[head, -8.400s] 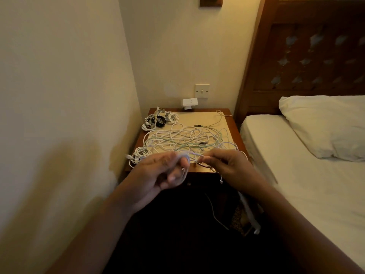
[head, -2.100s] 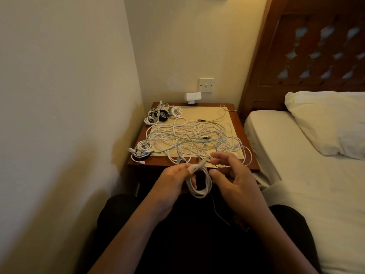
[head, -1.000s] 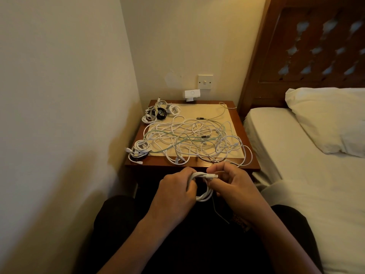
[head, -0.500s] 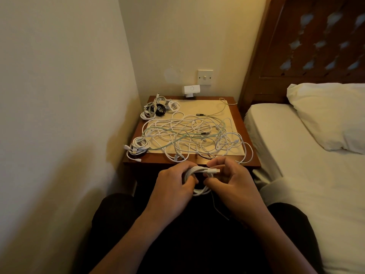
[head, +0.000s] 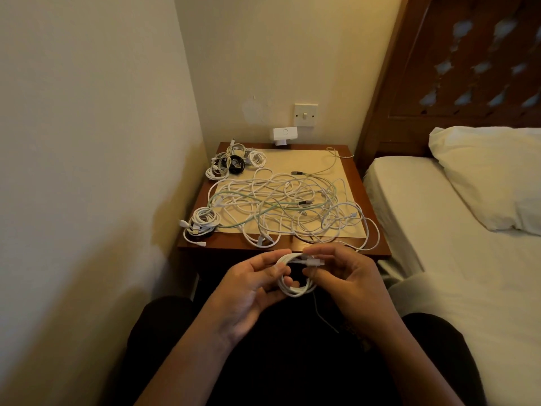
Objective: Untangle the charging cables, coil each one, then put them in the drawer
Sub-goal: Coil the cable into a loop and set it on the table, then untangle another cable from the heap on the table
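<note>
My left hand (head: 248, 284) and right hand (head: 348, 276) each close their grip on one white coiled cable (head: 295, 284), held just off the table (head: 263, 247) edge; the tangled cables (head: 287, 206) lie at twelve o'clock.

1. No readable text, brand, number or label shows anywhere.
2. The white adapter (head: 284, 135) beyond the hands bears only a faint circular mark, not lettering.
</note>
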A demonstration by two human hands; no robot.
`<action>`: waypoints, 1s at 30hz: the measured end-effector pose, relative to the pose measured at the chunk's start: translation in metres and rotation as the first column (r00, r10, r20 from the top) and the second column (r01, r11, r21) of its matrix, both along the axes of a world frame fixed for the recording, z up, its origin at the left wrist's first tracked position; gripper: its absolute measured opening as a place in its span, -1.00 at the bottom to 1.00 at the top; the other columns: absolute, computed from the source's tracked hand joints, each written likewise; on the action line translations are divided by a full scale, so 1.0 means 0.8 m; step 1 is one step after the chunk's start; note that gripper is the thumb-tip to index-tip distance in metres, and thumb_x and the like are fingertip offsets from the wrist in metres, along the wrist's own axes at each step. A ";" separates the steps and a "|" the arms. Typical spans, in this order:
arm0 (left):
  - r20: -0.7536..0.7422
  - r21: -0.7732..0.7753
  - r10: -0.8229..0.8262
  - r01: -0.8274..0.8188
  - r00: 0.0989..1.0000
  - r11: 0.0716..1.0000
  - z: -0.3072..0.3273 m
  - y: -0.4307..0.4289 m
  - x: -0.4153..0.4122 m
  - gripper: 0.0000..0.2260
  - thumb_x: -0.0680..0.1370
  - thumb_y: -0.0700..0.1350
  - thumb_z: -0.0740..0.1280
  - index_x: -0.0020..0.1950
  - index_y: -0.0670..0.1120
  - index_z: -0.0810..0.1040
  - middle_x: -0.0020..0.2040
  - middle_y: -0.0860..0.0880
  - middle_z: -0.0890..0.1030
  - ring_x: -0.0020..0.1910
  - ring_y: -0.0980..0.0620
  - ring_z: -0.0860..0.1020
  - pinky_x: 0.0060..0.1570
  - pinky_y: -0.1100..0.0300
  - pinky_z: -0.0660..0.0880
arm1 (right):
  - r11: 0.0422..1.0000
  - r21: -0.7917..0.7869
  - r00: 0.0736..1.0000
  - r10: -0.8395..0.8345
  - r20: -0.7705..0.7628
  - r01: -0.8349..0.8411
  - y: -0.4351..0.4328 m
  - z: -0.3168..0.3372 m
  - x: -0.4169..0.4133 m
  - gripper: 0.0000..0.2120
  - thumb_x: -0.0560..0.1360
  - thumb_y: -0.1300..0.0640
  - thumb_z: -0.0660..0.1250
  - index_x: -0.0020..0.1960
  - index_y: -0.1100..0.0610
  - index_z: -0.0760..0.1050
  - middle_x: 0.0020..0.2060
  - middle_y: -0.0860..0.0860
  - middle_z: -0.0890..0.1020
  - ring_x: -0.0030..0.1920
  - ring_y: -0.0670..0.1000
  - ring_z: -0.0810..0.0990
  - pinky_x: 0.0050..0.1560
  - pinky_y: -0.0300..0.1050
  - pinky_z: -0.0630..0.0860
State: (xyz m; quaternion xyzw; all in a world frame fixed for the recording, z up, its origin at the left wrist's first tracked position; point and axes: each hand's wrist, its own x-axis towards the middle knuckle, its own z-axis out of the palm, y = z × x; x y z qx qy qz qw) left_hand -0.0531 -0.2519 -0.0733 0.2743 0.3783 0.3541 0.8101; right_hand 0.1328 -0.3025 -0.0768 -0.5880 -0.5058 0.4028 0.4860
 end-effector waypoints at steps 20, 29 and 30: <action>-0.284 0.643 0.332 -0.078 0.900 0.761 0.013 0.132 0.018 -0.78 0.60 -0.30 0.38 0.15 -0.06 0.70 -0.10 -0.12 0.74 -0.17 -0.06 0.70 0.02 -0.05 0.67 | 0.997 -0.002 0.992 0.078 0.098 -0.078 0.151 0.059 0.026 -0.81 0.45 0.23 0.55 0.04 0.07 0.71 -0.13 -0.01 0.77 -0.08 0.00 0.76 -0.02 -0.13 0.69; -0.463 0.654 0.270 0.120 0.844 0.747 0.002 0.291 0.017 -0.77 0.63 0.04 0.39 0.29 0.14 0.61 0.18 0.10 0.66 0.17 0.11 0.64 0.17 0.02 0.62 | 0.997 -0.079 0.998 0.006 0.057 -0.002 0.332 0.051 0.053 -0.86 0.50 0.26 0.50 0.05 0.16 0.67 -0.10 0.07 0.76 -0.06 0.05 0.77 0.01 -0.04 0.69; -0.479 0.677 0.325 0.108 0.815 0.728 0.000 0.306 0.017 -0.79 0.63 0.07 0.38 0.26 0.18 0.61 0.17 0.13 0.65 0.17 0.17 0.62 0.20 0.03 0.60 | 0.997 -0.076 0.997 -0.026 0.069 0.031 0.363 0.043 0.059 -0.87 0.50 0.26 0.51 0.04 0.16 0.67 -0.11 0.08 0.76 -0.06 0.05 0.77 0.01 -0.04 0.69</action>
